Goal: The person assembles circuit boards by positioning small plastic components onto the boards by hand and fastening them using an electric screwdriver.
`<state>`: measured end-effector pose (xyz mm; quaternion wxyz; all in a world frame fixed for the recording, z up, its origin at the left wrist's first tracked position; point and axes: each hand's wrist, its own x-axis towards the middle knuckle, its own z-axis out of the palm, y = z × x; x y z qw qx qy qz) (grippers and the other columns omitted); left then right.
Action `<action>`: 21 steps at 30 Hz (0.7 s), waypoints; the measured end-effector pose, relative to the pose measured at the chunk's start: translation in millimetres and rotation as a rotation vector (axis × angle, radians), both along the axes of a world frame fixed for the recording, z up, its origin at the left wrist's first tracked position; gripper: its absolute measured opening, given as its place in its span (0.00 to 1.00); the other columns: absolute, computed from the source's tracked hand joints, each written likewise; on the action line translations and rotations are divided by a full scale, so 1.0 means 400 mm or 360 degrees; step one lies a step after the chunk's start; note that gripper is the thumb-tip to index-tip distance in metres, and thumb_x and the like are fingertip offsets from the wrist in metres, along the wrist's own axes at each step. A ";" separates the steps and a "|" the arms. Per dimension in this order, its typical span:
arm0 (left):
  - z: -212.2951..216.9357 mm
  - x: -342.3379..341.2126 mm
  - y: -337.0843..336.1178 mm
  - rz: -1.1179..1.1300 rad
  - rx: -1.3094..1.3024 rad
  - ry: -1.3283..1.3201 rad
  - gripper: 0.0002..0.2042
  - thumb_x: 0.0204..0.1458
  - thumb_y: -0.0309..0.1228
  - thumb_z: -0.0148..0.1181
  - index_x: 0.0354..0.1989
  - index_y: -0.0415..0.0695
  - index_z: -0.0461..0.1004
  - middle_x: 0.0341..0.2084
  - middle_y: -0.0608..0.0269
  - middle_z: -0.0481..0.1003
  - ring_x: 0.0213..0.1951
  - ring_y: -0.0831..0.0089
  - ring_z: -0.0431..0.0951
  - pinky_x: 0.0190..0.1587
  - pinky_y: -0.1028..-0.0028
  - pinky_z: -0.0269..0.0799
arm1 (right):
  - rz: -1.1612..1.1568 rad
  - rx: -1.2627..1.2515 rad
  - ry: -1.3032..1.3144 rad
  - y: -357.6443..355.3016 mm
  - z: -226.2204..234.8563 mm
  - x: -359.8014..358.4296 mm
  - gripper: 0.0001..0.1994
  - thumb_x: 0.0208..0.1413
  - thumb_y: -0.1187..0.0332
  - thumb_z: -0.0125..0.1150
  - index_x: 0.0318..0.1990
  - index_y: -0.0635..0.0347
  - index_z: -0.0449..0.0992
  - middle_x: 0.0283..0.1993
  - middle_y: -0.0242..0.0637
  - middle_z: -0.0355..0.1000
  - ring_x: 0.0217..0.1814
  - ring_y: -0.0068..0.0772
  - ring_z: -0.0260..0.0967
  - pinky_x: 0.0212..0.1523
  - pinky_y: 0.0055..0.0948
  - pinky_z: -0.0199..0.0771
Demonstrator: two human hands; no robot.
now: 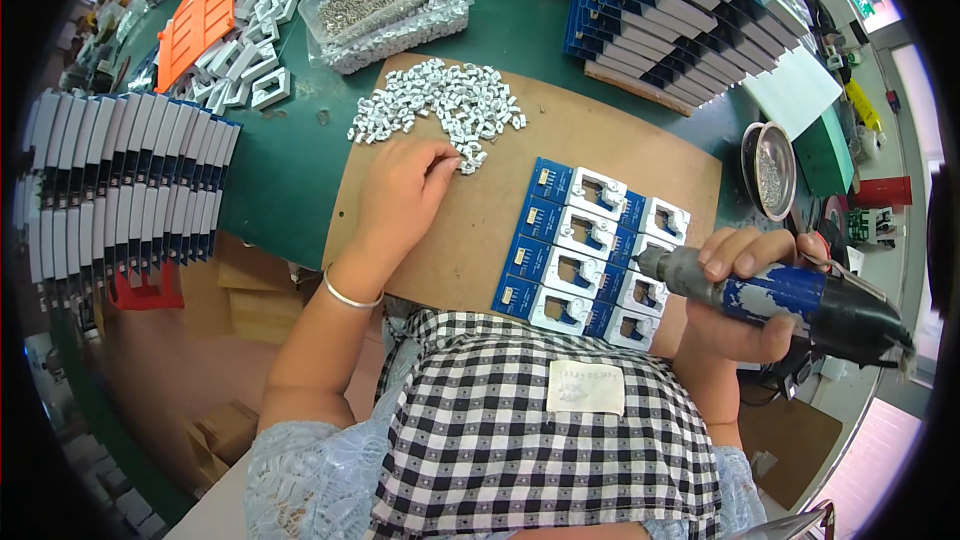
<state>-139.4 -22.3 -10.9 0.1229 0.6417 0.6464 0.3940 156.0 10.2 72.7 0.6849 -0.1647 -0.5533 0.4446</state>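
My left hand (405,190) rests on the brown board (610,140), its fingertips on the near edge of a pile of small white plastic parts (445,100). My right hand (745,290) grips a blue and black electric screwdriver (790,295), its tip just over the right side of a block of blue circuit boards with white frames (590,245). These boards lie in two columns on the brown board, in front of my checked apron.
A clear tub of screws and white parts (390,5) stands at the back. Stacks of blue boards (670,10) sit back right, a round metal dish of screws (772,168) at the right. Rows of stacked boards (130,180) and loose white frames (245,50) lie left.
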 end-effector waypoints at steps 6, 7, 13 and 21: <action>-0.006 0.010 -0.002 -0.0049 -0.0033 0.0127 0.05 0.46 0.25 0.64 0.32 0.42 0.76 0.28 0.60 0.74 0.34 0.60 0.72 0.38 0.65 0.68 | 0.0042 -0.0163 0.0022 -0.035 -0.018 0.008 0.36 0.49 0.47 0.66 0.57 0.56 0.57 0.28 0.37 0.66 0.26 0.34 0.70 0.31 0.36 0.74; -0.005 0.010 -0.002 -0.0053 -0.0035 0.0130 0.05 0.46 0.25 0.64 0.32 0.42 0.76 0.28 0.60 0.74 0.34 0.60 0.72 0.38 0.65 0.68 | 0.0049 -0.0165 0.0006 -0.037 -0.017 0.010 0.36 0.48 0.47 0.67 0.57 0.56 0.57 0.28 0.37 0.66 0.27 0.34 0.70 0.32 0.36 0.74; 0.008 0.011 -0.010 -0.0009 -0.0099 0.0063 0.06 0.47 0.25 0.63 0.34 0.42 0.77 0.28 0.60 0.74 0.34 0.61 0.72 0.38 0.66 0.68 | 0.0022 -0.0234 0.0021 -0.046 -0.010 0.022 0.38 0.47 0.45 0.69 0.57 0.55 0.57 0.28 0.36 0.66 0.27 0.35 0.70 0.32 0.37 0.74; 0.003 -0.001 -0.006 -0.0177 -0.0042 0.0273 0.05 0.47 0.24 0.63 0.32 0.42 0.75 0.28 0.58 0.73 0.32 0.56 0.71 0.35 0.64 0.67 | 0.0152 -0.0359 -0.0002 -0.056 -0.010 0.033 0.35 0.48 0.46 0.69 0.57 0.51 0.57 0.30 0.37 0.67 0.32 0.37 0.72 0.37 0.37 0.73</action>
